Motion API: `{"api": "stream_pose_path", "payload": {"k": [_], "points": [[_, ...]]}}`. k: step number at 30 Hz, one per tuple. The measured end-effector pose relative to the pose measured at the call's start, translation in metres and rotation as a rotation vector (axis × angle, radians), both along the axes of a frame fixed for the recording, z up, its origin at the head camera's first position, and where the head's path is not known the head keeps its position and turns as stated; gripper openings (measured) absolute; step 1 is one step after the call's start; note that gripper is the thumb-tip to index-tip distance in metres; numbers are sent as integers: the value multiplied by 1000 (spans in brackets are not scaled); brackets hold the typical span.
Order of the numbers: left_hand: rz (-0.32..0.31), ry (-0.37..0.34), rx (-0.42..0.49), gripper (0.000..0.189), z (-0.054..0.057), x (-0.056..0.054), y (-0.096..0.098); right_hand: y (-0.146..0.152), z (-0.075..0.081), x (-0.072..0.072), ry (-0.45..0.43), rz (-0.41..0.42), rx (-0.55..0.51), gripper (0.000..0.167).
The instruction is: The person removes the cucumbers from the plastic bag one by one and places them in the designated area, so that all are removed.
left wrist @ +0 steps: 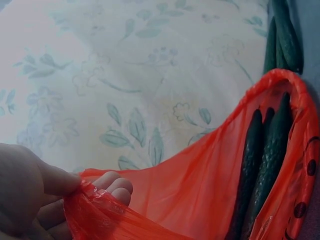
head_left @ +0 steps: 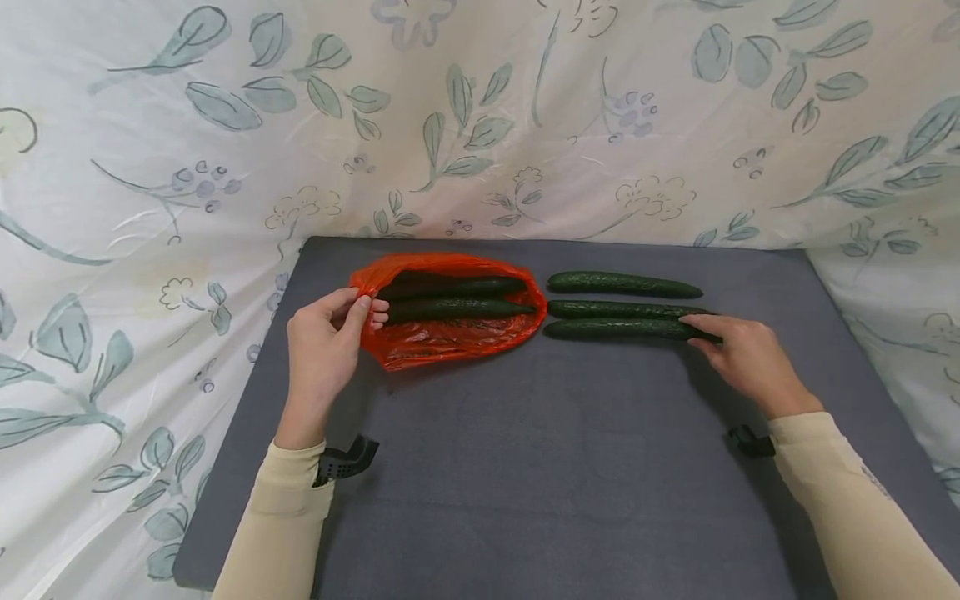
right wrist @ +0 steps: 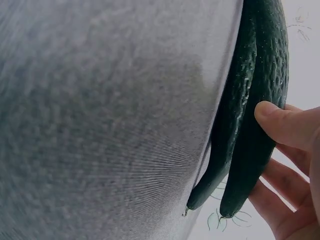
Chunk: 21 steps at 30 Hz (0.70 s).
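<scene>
My left hand [head_left: 327, 337] pinches the rim of a red plastic bag [head_left: 450, 354] between thumb and fingers. The bag lies on its side with its mouth spread, and dark green cucumbers [head_left: 461, 309] are inside it; the left wrist view shows their tips [left wrist: 272, 145] side by side. Right of the bag, three more cucumbers lie lengthwise on the table. My right hand [head_left: 750, 358] grips the right end of the nearest cucumber [head_left: 615, 329]. Its thumb presses one side and the fingers lie behind, as the right wrist view shows. The middle cucumber [head_left: 615, 309] lies close alongside it.
The farthest cucumber [head_left: 622, 284] lies a little apart from the other two. All of this is on a dark grey table [head_left: 525, 483]. Flower-patterned cloth [head_left: 480, 125] stands behind the table and along its sides. Black straps [head_left: 348, 458] are on both wrists.
</scene>
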<state>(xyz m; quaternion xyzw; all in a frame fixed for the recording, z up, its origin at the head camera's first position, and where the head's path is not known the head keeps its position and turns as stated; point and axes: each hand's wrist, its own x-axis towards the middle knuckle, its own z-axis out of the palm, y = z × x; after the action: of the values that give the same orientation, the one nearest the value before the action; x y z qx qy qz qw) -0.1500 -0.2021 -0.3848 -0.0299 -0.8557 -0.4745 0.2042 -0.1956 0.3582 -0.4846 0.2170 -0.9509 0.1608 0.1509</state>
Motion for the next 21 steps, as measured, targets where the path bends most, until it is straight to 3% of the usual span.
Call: {"api": "stream_pose_path", "payload": {"k": [21], "points": [[0,-15,4,20,1,0,-2,1,-4,-8,-83,-11,86,47]]}}
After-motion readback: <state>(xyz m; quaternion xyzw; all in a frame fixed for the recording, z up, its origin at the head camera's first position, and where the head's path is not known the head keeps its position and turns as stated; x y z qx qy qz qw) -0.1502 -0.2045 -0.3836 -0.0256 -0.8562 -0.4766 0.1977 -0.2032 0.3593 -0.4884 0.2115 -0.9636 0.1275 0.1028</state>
